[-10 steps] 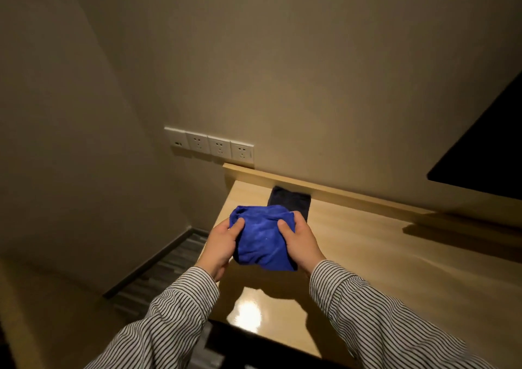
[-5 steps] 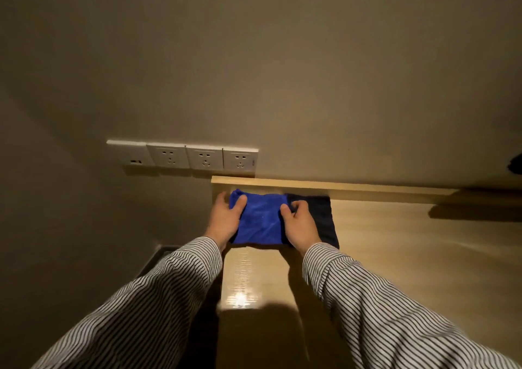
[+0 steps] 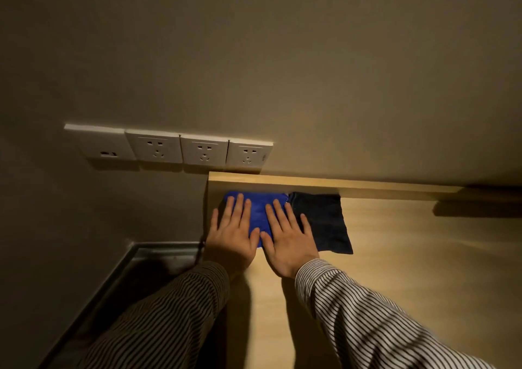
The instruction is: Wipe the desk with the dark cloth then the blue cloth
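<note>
Desk (image 3: 409, 255): light wood top with a raised back ledge against the wall, lit warm and dim.

Blue cloth (image 3: 258, 213): folded flat at the far left corner of the desk, its far edge against the back ledge. Both hands lie on it.

Dark cloth (image 3: 324, 221): folded, flat on the desk just right of the blue cloth, edges touching or nearly so; its far edge sits under the shadow of the ledge.

Left hand (image 3: 233, 233): palm down on the left part of the blue cloth, fingers straight and slightly spread, gripping nothing.

Right hand (image 3: 288, 238): palm down across the right part of the blue cloth, fingers straight and fanned apart, the outer fingers reaching onto the dark cloth's edge. Thumbs of the two hands nearly meet.

Sleeves (image 3: 367, 317): striped, dark on light, both arms.

Wall sockets (image 3: 169, 147): four white plates in a row above the desk's left end. No brand, label or writing is readable anywhere.
</note>
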The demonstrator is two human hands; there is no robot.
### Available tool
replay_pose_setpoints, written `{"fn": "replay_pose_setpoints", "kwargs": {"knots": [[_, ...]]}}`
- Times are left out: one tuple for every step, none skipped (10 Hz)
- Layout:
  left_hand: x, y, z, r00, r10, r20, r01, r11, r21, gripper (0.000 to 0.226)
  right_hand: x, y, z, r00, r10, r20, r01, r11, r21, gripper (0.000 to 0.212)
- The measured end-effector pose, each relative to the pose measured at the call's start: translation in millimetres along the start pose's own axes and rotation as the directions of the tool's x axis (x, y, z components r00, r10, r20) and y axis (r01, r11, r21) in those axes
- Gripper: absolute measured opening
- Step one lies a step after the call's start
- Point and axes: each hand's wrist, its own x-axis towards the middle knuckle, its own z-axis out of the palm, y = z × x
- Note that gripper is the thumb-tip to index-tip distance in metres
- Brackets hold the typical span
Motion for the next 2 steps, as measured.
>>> {"fn": "replay_pose_setpoints", "kwargs": {"knots": [[0.6,2.3,-9.3,0.999,0.0,0.049,-0.001,1.0,0.008,0.073,-5.6,-0.5,-12.4,1.0,0.003,0.028,-0.002,0.999,-0.04,0.073],[-15.5,9.7,-22.4,1.0,0.01,-0.003,-0.009,1.0,0.007,0.075,-30.8,6.0,-27.4,0.999,0.01,-0.035,-0.01,1.0,-0.005,0.074]]}}
